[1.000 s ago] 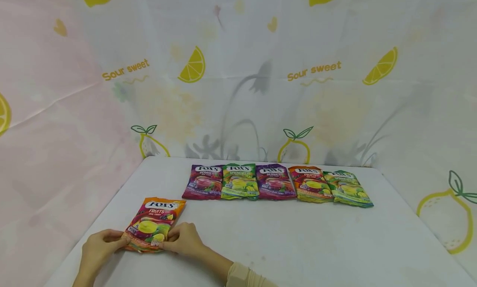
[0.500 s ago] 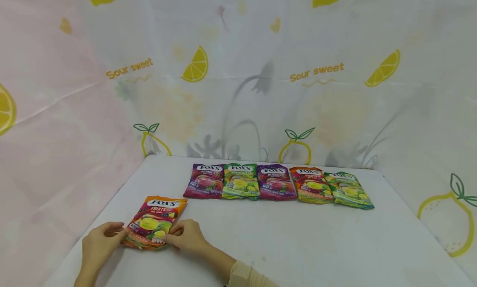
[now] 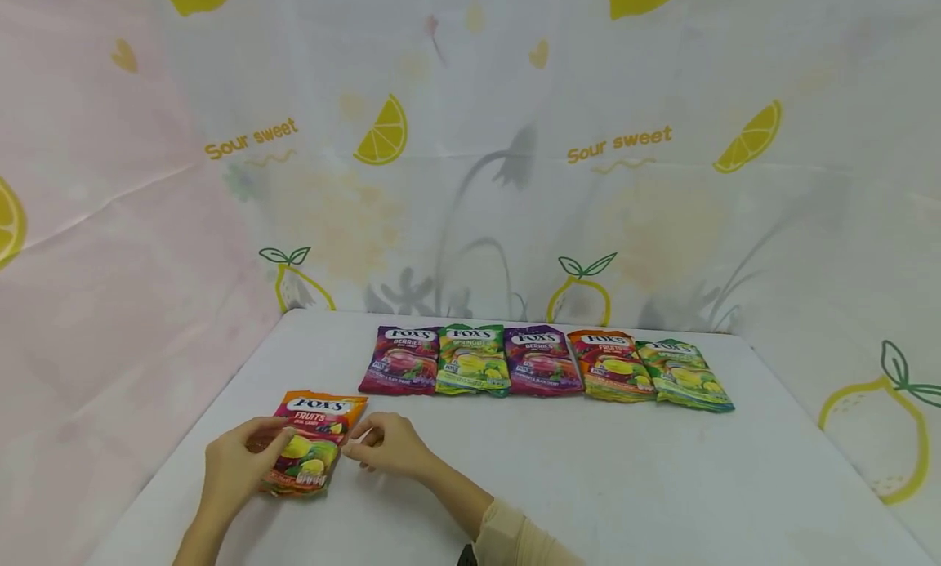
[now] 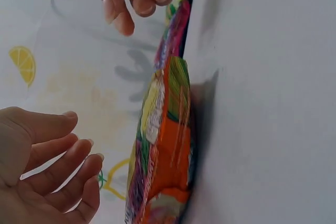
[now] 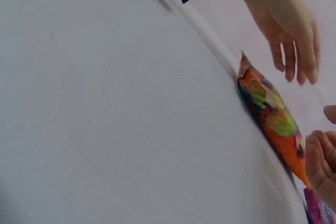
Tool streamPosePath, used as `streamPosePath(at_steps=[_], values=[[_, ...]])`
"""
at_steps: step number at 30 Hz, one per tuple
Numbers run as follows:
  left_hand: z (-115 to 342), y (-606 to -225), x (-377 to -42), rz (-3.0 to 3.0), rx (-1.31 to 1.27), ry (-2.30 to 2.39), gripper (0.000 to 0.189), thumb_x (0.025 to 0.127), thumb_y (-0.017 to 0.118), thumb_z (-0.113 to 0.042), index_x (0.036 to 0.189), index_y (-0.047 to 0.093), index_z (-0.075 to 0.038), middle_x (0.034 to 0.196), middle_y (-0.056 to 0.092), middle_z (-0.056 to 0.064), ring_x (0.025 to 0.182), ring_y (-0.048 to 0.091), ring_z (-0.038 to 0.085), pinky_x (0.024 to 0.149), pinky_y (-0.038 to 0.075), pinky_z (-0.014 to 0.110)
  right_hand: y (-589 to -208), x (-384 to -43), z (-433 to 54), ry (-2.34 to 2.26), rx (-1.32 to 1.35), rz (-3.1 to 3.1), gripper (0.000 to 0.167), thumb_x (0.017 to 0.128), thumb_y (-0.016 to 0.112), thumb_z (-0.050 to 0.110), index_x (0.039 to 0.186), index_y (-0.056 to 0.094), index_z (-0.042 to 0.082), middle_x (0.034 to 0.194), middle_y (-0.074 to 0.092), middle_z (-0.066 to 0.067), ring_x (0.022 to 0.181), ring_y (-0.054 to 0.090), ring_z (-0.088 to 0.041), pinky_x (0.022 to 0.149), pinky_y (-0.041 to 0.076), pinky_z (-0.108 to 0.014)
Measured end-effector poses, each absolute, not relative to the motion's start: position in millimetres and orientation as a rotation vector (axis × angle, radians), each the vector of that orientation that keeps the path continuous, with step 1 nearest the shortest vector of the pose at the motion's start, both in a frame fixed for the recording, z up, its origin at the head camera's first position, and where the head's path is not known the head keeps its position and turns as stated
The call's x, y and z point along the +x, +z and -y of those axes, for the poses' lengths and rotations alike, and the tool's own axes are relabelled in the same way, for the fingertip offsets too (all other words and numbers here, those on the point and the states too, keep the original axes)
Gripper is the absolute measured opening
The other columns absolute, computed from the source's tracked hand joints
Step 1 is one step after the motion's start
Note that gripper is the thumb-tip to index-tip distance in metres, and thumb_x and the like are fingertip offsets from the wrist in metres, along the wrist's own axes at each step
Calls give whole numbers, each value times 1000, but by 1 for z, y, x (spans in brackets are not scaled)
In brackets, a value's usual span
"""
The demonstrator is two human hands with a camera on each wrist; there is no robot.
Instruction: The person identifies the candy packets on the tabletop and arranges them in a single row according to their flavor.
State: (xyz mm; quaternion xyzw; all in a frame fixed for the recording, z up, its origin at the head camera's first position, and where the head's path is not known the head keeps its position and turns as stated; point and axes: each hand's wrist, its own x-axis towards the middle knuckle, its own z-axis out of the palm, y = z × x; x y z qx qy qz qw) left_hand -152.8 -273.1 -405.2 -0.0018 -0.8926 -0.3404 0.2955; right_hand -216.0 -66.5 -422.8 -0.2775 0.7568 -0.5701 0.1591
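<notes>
An orange-and-red candy packet marked Fox's Fruits [image 3: 316,453] lies face up on the white table, near its left side. My left hand [image 3: 238,466] hovers over the packet's left part, its fingers loosely bent and holding nothing. In the left wrist view a gap shows between this left hand [image 4: 58,166] and the packet [image 4: 170,124]. Just off the packet's right edge is my right hand [image 3: 393,445], raised above the table with loosely curled fingers and nothing between them. The right wrist view shows only part of that right hand [image 5: 323,163].
Along the back of the table runs a row of candy packets: purple Berries [image 3: 402,362], green [image 3: 473,360], purple Berries [image 3: 542,363], orange Fruits [image 3: 612,367], and green [image 3: 685,376]. Behind them hangs a lemon-printed cloth [image 3: 470,207].
Both hands have let go of the orange packet's lower corners and risen. The left moved right over the packet, the right slightly up and right. The packet lies almost where it was.
</notes>
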Motion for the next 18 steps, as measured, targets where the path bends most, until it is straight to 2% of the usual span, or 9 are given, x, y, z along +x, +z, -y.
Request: streamPosePath(at_steps=[8, 13, 18], values=[[249, -400, -170, 2431, -150, -1062, 15, 82, 72, -10, 92, 70, 1, 80, 70, 9, 67, 60, -1, 61, 49, 17, -412, -228, 38, -1601, -829, -2186, 24, 87, 66, 14, 101, 63, -5, 74, 64, -4, 57, 57, -5, 56, 51, -19], [233, -400, -179, 2436, -222, -1100, 16, 81, 72, -8, 94, 70, 1, 80, 70, 5, 69, 60, 1, 63, 50, 18, -411, -232, 22, -1609, -805, -2218, 22, 86, 67, 12, 100, 63, -4, 77, 65, -9, 59, 59, -9, 54, 51, -19], [218, -400, -186, 2432, -288, -1144, 17, 81, 72, -8, 95, 71, 1, 80, 70, 5, 69, 62, 5, 63, 51, 20, -401, -227, 7, -1619, -820, -2253, 20, 86, 65, 6, 101, 62, -8, 80, 65, -17, 63, 62, -22, 56, 53, -27]])
